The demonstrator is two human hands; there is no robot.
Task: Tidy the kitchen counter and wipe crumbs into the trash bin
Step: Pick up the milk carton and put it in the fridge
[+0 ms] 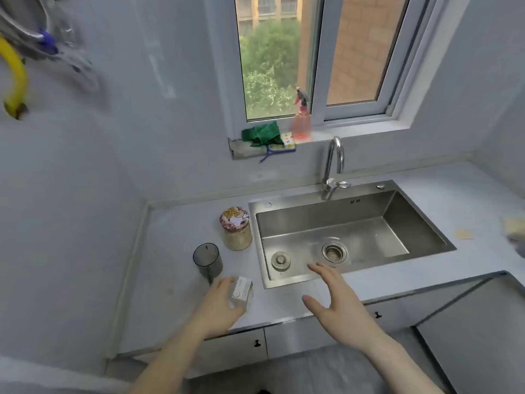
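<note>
My left hand [220, 301] grips a small white box [242, 291] just above the pale counter [170, 280], left of the sink. My right hand [338, 305] hovers open with spread fingers over the sink's front rim and holds nothing. A grey tumbler [207, 258] stands upright just behind my left hand. A jar with a patterned lid [235, 227] stands behind it, beside the sink. On the windowsill lie a green cloth [262, 133] and a colourful sponge [287, 139]. No trash bin is in view.
The steel sink [352, 234] has a drain and a loose plug in its basin, with a tap [333, 166] behind. A pink spray bottle [301, 120] stands on the sill. At the right counter edge lie a yellowish scrap [463, 234] and a blurred sponge-like object [515, 227].
</note>
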